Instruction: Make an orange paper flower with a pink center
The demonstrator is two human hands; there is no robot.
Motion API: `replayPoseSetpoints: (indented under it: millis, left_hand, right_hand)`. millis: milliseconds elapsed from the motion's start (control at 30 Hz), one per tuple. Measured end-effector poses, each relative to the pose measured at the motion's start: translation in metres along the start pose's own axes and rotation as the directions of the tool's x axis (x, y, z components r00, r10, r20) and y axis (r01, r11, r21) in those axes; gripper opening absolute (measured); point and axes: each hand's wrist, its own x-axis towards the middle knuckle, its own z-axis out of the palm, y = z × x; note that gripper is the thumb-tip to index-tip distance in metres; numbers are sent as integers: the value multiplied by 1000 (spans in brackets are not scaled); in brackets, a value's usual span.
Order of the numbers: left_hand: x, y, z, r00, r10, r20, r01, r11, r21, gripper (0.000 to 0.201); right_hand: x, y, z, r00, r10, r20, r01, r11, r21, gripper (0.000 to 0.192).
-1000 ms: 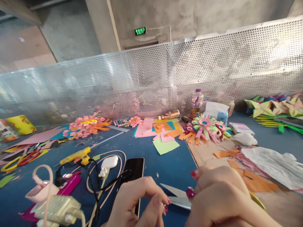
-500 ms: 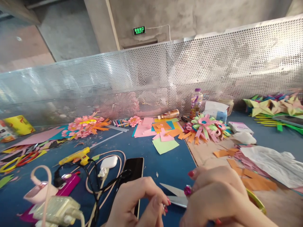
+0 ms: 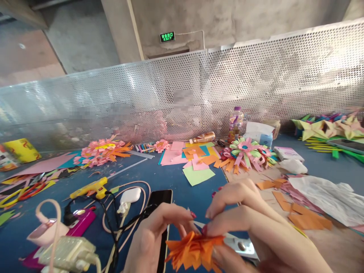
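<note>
Blue tabletop: right hand pinched frilled orange paper, left hand curled at its edge, grip unclear; shaping, apparently; next move wanted gentle pressure.

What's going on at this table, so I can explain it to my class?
A person is handling a ruffled orange paper piece. The right hand pinches it; the left hand is close beside it, its contact partly hidden. Scissors show behind the right fingers. On the blue table, a yellow glue gun lies to the left, with coloured paper sheets farther back.
</note>
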Motion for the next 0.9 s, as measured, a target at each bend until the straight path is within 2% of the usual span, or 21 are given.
replayPoseSetpoints:
  millis: [167,333,467,567,767,900]
  left_hand:
    - [-5,-5,-3,995,96,-13,-94,993,75,51]
    - [-17,-25,-3,969,114,-218,-52,962,269,40]
    - [-12,-24,1,969,73,-236,26,921,389,24]
    - [-3,-14,5,969,56,-242,57,899,434,19]
    - [3,-4,5,995,9,-95,30,914,405,15]
    - [1,-6,5,986,-41,-163,100,921,375,19]
  right_hand:
    - [0,10,5,998,59,12,-59,998,26,20]
    - [-5,19,15,966,251,53,-256,954,154,13]
    - [-8,28,24,937,345,54,-348,909,230,10]
    - [-10,31,28,934,352,56,-354,900,253,9]
    - [-10,26,24,942,304,144,-327,927,183,16]
    - [-10,26,22,949,288,124,-306,937,168,15]
